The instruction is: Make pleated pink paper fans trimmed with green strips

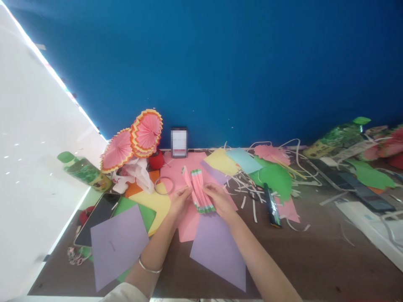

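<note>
A pleated pink paper (199, 191) with green-and-white striped ends is held up between my hands over the middle of the table. My left hand (180, 203) pinches its left side with thumb and fingers. On the right side, my right hand (218, 199) has its fingers closed on the folds. Pink sheets (188, 228) lie under the hands. A purple sheet (220, 251) is below my right hand, and another purple sheet (118, 245) lies left of my left forearm. Yellow paper (154, 205) is beside my left hand.
Two pink paper fans (146, 132) with orange-yellow rims stand at the back left, near a green-capped bottle (83, 170). A phone (179, 142) leans on the blue wall. White paper strips (244, 184), green paper (273, 178) and a dark cutter-like tool (272, 205) lie to the right.
</note>
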The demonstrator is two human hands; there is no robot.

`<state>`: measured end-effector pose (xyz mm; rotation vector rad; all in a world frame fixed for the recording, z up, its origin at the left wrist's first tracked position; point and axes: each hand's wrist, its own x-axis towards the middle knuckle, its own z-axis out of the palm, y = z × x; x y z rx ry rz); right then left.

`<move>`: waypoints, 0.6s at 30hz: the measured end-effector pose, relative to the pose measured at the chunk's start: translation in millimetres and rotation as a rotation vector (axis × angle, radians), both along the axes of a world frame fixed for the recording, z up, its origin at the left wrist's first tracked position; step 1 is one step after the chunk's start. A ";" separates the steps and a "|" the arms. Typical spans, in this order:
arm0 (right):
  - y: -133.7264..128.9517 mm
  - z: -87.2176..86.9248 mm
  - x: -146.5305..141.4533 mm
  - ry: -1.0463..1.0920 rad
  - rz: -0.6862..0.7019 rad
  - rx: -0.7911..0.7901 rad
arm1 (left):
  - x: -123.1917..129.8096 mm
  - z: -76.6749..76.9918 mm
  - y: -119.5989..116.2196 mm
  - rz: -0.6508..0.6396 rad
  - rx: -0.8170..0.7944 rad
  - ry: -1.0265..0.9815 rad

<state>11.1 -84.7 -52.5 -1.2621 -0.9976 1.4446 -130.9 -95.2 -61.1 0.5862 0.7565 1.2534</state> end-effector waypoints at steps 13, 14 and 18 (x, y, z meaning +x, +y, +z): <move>-9.3 11.1 -10.6 -0.089 -0.035 0.077 | 1.1 3.1 -5.0 -0.046 0.051 0.018; -9.3 11.8 -10.8 -0.077 -0.038 0.070 | 1.0 3.8 -5.3 -0.048 0.041 0.014; -9.4 14.6 -8.2 -0.002 0.041 0.025 | 0.1 6.1 -5.6 -0.050 -0.009 -0.015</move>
